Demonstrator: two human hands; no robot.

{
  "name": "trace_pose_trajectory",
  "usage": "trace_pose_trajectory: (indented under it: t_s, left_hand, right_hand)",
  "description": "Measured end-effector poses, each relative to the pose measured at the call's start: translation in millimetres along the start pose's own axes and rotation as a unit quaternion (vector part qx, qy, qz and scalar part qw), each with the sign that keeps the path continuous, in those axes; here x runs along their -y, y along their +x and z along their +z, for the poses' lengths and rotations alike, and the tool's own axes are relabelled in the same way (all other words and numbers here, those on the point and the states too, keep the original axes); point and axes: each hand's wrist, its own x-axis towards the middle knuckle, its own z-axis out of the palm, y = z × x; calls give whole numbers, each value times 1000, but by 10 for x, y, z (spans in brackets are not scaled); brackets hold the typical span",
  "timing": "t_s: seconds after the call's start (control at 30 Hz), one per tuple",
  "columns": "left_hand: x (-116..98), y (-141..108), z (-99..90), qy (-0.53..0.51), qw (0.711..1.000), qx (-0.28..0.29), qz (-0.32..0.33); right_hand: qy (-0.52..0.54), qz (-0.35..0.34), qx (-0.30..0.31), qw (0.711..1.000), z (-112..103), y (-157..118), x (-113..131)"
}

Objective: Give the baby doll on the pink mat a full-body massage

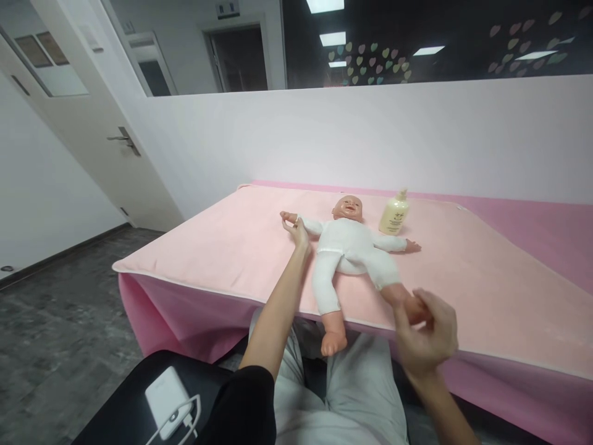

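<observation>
A baby doll (pixel 349 241) with a white cloth body lies on its back on a pink mat (pixel 222 247), head toward the wall. My left hand (pixel 299 233) is closed around the doll's hand and wrist at the left of the picture. My right hand (pixel 426 330) grips the doll's foot on the right side, lifting that leg off the mat; the fingers partly hide the foot. The doll's other leg hangs over the table's front edge above my lap. Beside the doll's head stands a pale yellow pump bottle (pixel 393 213), touched by neither hand.
A darker pink cloth (pixel 546 228) lies beneath the mat and drapes over the front edge. A white wall (pixel 324 136) with a window above borders the far side. At lower left, a white power bank (pixel 167 395) with a cable rests on a black seat (pixel 139 383).
</observation>
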Motion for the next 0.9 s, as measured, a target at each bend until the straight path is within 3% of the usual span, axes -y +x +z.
trace_pose_trajectory:
  t_s: [0.07, 0.13, 0.23, 0.3, 0.43, 0.6, 0.73, 0.8, 0.9]
  left_hand:
    - [-63, -67, 57, 16, 998, 28, 54]
    - [-114, -145, 99, 83, 979, 139, 121]
    - [-175, -253, 116, 255, 898, 302, 194]
    - [-209, -297, 107, 341, 853, 334, 208]
    - [-252, -307, 91, 394, 829, 337, 209]
    - [-256, -300, 97, 399, 828, 337, 203]
    - [-261, -311, 100, 377, 844, 327, 198]
    - [-249, -313, 105, 338, 866, 309, 200]
    - [-191, -305, 115, 237, 920, 236, 202]
  right_hand:
    - [-21, -30, 35, 999, 175, 330, 20]
    - [-55, -27, 94, 994, 419, 563, 33]
    - [-122, -33, 222, 967, 805, 666, 24]
    - [-150, -45, 292, 943, 982, 646, 16]
    - [-161, -31, 323, 932, 1066, 607, 27]
    - [-124, 11, 323, 938, 983, 514, 23]
    - [-100, 8, 331, 938, 904, 543, 82]
    - [-90, -4, 305, 948, 807, 606, 154]
    - [-89, -30, 214, 972, 547, 593, 265]
